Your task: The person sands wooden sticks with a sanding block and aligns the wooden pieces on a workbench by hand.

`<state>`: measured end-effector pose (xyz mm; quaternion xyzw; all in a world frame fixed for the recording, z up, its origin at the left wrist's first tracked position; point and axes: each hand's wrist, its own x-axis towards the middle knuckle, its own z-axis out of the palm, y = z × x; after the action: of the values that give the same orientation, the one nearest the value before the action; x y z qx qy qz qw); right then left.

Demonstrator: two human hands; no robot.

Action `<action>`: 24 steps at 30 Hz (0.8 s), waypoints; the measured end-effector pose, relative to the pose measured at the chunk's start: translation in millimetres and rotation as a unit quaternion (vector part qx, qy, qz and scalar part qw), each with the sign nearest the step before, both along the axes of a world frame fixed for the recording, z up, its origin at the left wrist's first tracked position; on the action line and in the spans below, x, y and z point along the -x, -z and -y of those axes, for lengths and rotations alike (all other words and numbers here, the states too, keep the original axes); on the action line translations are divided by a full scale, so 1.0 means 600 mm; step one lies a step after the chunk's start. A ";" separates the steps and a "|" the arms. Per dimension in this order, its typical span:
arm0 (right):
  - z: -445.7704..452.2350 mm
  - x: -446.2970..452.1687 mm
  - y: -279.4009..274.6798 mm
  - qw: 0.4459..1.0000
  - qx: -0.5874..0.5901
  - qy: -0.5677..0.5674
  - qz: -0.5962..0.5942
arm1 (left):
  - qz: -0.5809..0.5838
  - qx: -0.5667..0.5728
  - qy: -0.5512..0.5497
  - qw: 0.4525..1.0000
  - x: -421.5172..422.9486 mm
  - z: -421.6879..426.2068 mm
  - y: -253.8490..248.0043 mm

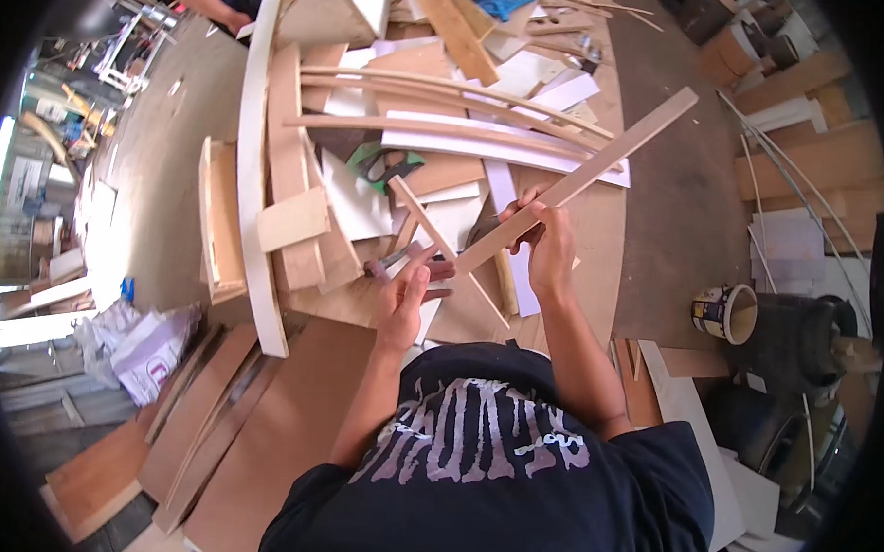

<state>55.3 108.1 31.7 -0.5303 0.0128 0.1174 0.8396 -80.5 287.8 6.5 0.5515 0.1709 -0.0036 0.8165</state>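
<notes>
My right hand [543,243] is closed around a long flat wooden strip [611,165], which slants from the upper right down toward my left hand. A thinner wooden strip [427,213] crosses at the lower end of the long one. My left hand [409,292] is beside this crossing, its fingers stretched out and its thumb apart. Its fingertips are at the thin strip; whether they press on it is hard to make out. Beyond the hands lies a green and black object [385,167] among the wood pieces, its kind unclear.
Long strips [449,86] and a white-edged board [505,147] cover the worktable [598,272]. A long pale board [255,172] runs along its left side. A bucket [723,313] stands at right, a plastic bag [142,348] at left. Another person's arm [206,0] shows at top left.
</notes>
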 end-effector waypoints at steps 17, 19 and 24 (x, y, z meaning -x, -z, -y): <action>-0.065 0.084 -0.059 0.997 0.073 0.025 0.031 | 0.016 0.027 0.036 0.999 0.013 -0.068 -0.048; -0.071 0.093 -0.064 0.996 0.076 0.043 0.035 | 0.032 0.023 0.038 0.998 0.014 -0.082 -0.052; -0.067 0.114 -0.068 0.993 0.064 0.076 0.071 | 0.069 0.025 0.082 0.994 0.011 -0.092 -0.057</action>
<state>-13.2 148.2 72.3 -0.5877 0.0010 0.0146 0.8089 -87.2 343.3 41.0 0.5417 0.0684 -0.0365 0.8370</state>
